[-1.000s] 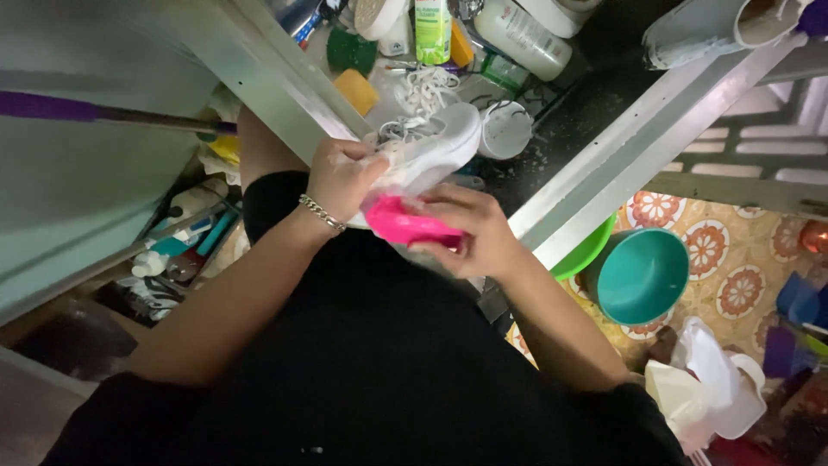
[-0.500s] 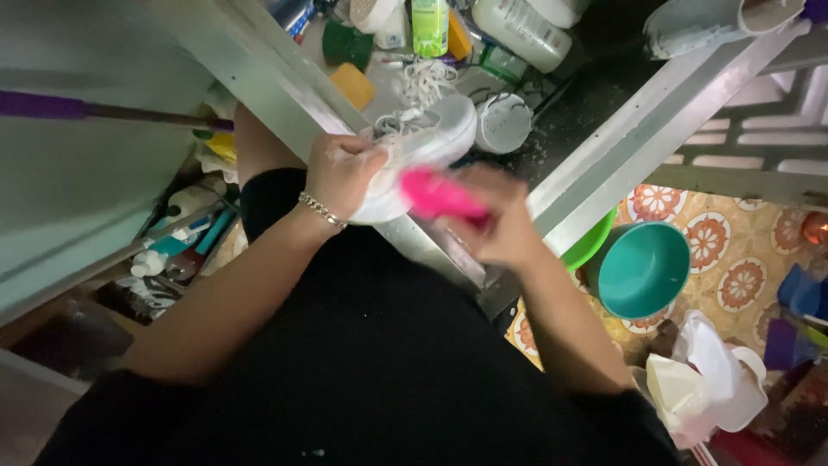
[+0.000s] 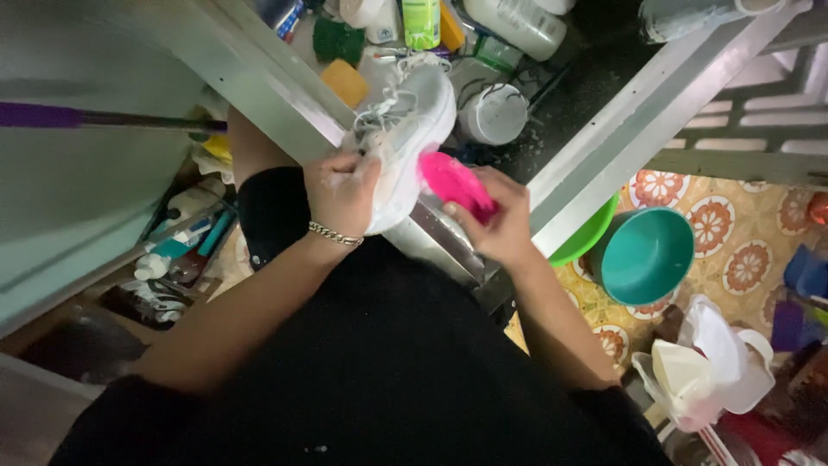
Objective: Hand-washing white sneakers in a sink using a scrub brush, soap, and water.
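Fingers (image 3: 332, 177) of the left hand (image 3: 343, 194) wrapped round the white sneaker (image 3: 412, 129), steadying it over the sink's near edge (image 3: 448, 246), right hand (image 3: 500, 220) gripping the pink brush (image 3: 455, 183) against its side for scrubbing.

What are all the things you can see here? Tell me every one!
Shoe: one, white with laces, over the sink, held in the left hand.
Brush: one, pink, against the shoe's side.
Sponge: one, orange, at the sink's back.
Cup: one, white, in the sink.
Bottle: one, green, top edge.
Basin: one, teal, on the patterned floor, right.
Bowl: one, green, beside the basin.
Plastic bag: one, white, lower right.
Bracelet: one, metal chain, left wrist.
Left hand: grips the shoe.
Right hand: holds the brush.
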